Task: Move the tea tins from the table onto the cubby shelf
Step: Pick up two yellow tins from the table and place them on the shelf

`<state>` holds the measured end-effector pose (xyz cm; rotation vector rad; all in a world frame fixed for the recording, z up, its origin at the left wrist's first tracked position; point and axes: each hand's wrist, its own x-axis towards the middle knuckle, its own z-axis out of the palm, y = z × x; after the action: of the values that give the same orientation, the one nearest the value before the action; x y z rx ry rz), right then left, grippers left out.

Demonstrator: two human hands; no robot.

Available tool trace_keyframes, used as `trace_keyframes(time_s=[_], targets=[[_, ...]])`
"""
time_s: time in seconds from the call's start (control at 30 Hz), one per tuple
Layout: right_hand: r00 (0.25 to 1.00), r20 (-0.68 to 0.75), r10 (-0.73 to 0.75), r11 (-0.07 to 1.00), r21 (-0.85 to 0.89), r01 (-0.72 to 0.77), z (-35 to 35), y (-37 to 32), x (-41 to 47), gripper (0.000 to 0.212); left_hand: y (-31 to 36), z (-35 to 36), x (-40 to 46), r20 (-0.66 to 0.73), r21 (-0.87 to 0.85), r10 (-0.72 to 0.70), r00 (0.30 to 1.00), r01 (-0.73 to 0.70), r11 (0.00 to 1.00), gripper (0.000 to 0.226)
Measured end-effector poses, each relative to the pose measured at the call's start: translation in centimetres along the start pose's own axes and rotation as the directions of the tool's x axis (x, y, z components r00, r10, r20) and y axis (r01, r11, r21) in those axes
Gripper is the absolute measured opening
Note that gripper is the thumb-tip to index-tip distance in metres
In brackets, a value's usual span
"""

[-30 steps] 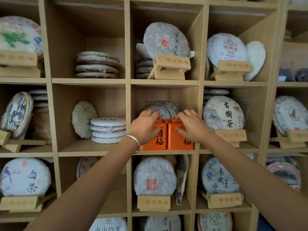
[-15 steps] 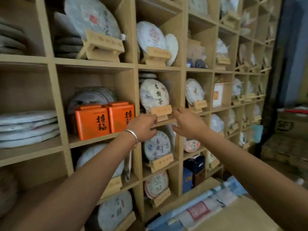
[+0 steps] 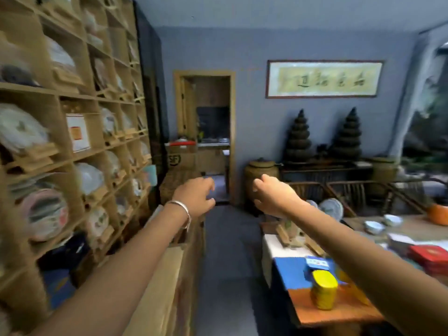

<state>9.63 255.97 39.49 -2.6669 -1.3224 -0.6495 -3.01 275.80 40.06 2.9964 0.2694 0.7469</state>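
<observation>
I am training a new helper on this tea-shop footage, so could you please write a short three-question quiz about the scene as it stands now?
1. True or false: the left hand holds a tin.
2. On the table, which tin stands nearest the camera? A) yellow tin B) green tin C) black tin
3. On which side of the view is the cubby shelf?

Key: 1 false, both it and the right hand hold nothing; 2 A; 3 left.

Wooden cubby shelf (image 3: 72, 98) is motion-blurred; its wrapped contents cannot be identified, and its left side is cut by the frame. Right forearm partly hides a yellow tin (image 3: 345, 277) on the tabletop (image 3: 339, 314). Red box (image 3: 429, 257) is cropped at right.
</observation>
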Motion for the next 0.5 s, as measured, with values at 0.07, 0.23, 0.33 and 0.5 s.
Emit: trace_keyframes(time_s=[0.07, 0.23, 0.33, 0.5], targets=[[0.994, 0.021, 0.110, 0.993, -0.049, -0.109, -0.7, 4.9, -3.6, 0.038, 4.6, 2.1, 2.4, 0.035, -0.052, 0.084, 0.996, -0.082, 0.995, 0.030], [0.943, 0.066, 0.327, 0.941, -0.119, -0.318, -2.2, 15.0, -12.1, 0.040, 15.2, 6.5, 7.0, 0.087, -0.154, 0.265, 0.960, -0.250, 0.956, 0.032], [0.906, 0.085, 0.415, 0.904, -0.153, -0.400, -2.8, 19.6, -16.0, 0.037, 20.7, 8.9, 8.8, 0.108, -0.188, 0.329, 0.938, -0.305, 0.934, 0.032], [0.875, 0.139, 0.464, 0.880, -0.183, -0.438, -2.5, 26.4, -20.1, 0.032, 28.2, 12.6, 11.2, 0.155, -0.226, 0.355, 0.922, -0.317, 0.921, 0.030]])
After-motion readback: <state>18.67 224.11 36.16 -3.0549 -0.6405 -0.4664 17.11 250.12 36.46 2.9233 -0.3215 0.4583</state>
